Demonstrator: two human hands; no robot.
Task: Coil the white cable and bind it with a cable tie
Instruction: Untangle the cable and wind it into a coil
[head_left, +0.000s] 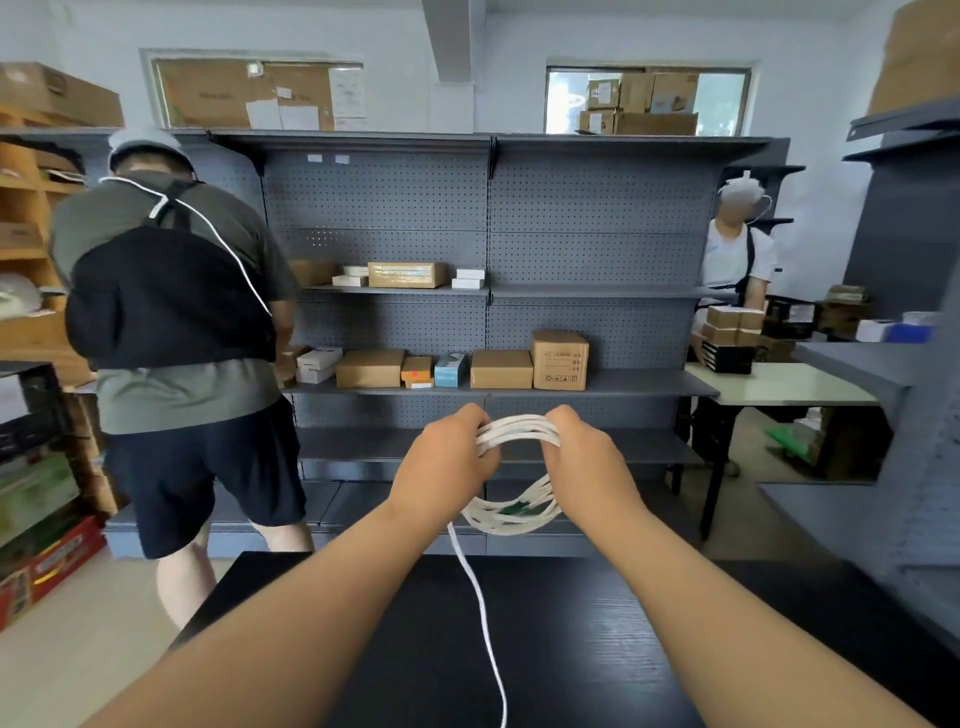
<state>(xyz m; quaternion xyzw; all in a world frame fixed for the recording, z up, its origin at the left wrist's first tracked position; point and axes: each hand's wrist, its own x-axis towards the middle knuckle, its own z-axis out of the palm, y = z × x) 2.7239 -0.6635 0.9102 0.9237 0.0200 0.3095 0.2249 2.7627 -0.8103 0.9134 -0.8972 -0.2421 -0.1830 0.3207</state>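
**Coil held between both hands, tail not yet wound in**

The left hand (447, 457) and the right hand (582, 457) are raised above the black table (571, 649), each clenched around one side of the white cable (511, 478); the fingers curl over the bundled turns at the top, so the loops stay stacked rather than springing apart. Between the fists the upper strands arch in a tight band; below them the lower half of the coil hangs looser, the turns fanned out and slightly crossed — likely because only the top is pinched.

A single free tail leaves the coil by the left wrist and runs down across the table to the bottom edge of the view; its end is out of sight, so how much remains to wind cannot be told. Holding the coil up off the table seems meant to let that tail feed in freely.

A small green shape shows behind the lower loops; whether it is a cable tie cannot be told. By the look of it the coiling is well along but unfinished, and no binding is on yet.
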